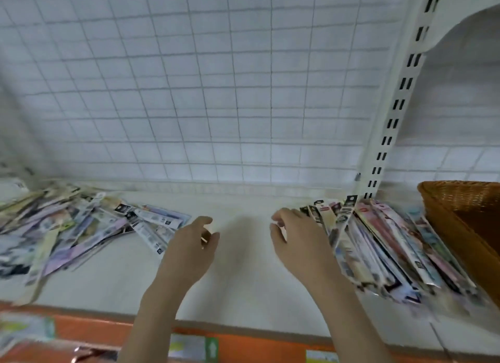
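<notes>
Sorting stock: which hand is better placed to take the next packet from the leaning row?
Right: the right hand is beside the leaning row of colourful flat packets; the left hand hovers apart, nearer the scattered packet pile.

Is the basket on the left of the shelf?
No, the basket sits at the far right, beside the row of packets.
</notes>
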`<state>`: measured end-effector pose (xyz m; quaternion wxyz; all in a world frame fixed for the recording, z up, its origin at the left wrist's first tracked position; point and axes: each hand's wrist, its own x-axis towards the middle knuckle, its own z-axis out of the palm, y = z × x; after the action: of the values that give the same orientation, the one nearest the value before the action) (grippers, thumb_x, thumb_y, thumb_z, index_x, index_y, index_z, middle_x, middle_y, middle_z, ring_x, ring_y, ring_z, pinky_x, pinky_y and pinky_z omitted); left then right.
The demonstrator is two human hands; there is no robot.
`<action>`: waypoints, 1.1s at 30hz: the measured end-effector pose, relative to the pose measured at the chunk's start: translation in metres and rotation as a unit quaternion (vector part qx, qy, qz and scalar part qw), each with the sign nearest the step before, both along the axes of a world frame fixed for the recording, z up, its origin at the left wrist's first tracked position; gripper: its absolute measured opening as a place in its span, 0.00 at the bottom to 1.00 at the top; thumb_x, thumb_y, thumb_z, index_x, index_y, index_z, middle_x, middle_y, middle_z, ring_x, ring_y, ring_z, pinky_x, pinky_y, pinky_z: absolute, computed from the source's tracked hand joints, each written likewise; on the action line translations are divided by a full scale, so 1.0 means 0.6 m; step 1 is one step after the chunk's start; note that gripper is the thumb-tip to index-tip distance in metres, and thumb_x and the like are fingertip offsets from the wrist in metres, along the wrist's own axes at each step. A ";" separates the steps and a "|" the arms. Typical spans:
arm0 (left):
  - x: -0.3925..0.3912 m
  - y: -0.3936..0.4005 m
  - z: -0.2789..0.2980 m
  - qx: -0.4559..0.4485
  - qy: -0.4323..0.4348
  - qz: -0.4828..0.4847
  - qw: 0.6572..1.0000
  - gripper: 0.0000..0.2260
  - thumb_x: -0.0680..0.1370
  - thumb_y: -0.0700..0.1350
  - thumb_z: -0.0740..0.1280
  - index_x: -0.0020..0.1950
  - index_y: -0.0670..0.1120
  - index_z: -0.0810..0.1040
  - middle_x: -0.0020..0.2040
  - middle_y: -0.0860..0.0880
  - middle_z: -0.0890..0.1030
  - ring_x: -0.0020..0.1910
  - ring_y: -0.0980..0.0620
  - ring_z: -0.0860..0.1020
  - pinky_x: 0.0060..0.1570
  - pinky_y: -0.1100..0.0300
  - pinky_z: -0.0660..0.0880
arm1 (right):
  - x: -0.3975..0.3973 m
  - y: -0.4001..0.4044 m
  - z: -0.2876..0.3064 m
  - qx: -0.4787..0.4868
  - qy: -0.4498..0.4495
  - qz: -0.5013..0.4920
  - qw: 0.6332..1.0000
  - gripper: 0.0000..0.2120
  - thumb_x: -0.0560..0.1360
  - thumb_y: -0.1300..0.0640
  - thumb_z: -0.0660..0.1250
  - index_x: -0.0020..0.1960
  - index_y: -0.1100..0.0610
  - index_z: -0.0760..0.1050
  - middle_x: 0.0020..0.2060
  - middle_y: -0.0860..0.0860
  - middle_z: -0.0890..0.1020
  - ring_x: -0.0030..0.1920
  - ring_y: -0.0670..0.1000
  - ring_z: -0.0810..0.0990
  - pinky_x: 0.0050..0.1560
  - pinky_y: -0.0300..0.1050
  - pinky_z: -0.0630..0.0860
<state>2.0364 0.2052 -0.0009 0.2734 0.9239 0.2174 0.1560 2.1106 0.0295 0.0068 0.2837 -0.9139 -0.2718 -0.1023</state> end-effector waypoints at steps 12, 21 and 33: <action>-0.152 0.273 -0.023 0.017 -0.054 0.118 0.991 0.09 0.78 0.43 0.64 0.56 0.43 0.79 0.39 0.48 0.81 0.34 0.50 0.76 0.32 0.61 0.69 | -0.100 0.251 -0.036 -0.032 0.050 0.066 0.996 0.10 0.79 0.51 0.57 0.56 0.50 0.73 0.50 0.47 0.79 0.50 0.49 0.77 0.45 0.43 0.72; -0.206 0.434 -0.006 0.029 -0.131 0.116 0.984 0.06 0.77 0.40 0.64 0.49 0.41 0.81 0.33 0.52 0.76 0.25 0.56 0.73 0.28 0.68 0.66 | -0.123 0.396 -0.043 -0.043 0.029 0.042 0.998 0.09 0.78 0.53 0.60 0.54 0.52 0.77 0.46 0.48 0.81 0.49 0.50 0.78 0.42 0.41 0.67; -0.165 0.522 -0.022 0.008 -0.163 0.018 0.986 0.06 0.77 0.40 0.64 0.43 0.43 0.80 0.31 0.47 0.79 0.25 0.50 0.73 0.27 0.62 0.67 | -0.136 0.440 -0.046 -0.131 0.047 -0.126 0.982 0.13 0.76 0.51 0.64 0.58 0.54 0.77 0.55 0.53 0.76 0.58 0.56 0.72 0.57 0.49 0.72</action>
<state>1.9377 0.5181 -0.0139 0.2951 0.8840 0.1855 0.3114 2.0292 0.2935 -0.0211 0.1589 -0.9739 -0.1517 -0.0575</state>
